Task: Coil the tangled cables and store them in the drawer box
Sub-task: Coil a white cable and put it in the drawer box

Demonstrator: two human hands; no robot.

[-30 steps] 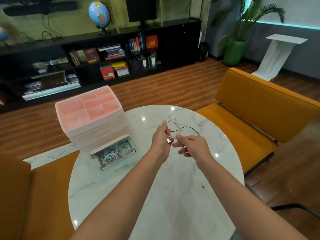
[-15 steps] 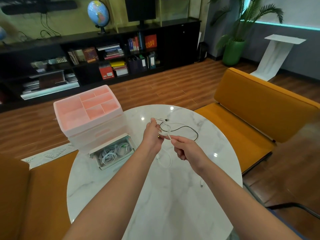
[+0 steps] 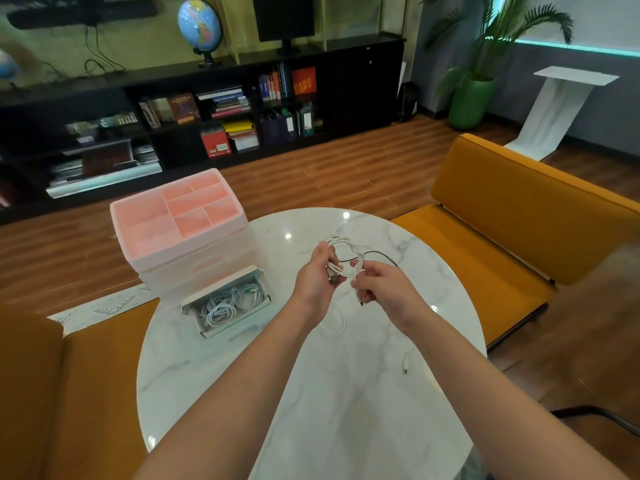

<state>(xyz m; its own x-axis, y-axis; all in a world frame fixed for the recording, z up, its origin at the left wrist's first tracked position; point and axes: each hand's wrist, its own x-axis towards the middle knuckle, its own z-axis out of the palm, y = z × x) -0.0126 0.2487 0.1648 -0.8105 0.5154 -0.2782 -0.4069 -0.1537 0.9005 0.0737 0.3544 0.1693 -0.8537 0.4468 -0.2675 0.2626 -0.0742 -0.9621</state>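
Fingers (image 3: pixel 330 252) grip white cable (image 3: pixel 348 243); book (image 3: pixel 304 82) reads "HARD COPY"

Wood floor (image 3: pixel 311 174), black bookshelf (image 3: pixel 346 84), orange bench (image 3: pixel 519 209), potted palm (image 3: pixel 474 98).

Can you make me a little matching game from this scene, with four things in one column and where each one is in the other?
Things:
1. white cable
2. black cable
3. coiled cables
4. loose white plug

Places:
A. in the open drawer
B. lying on the table under the right forearm
C. looped between both hands
D. on the marble beyond the hands

Pairs: 1-C, 2-D, 3-A, 4-B
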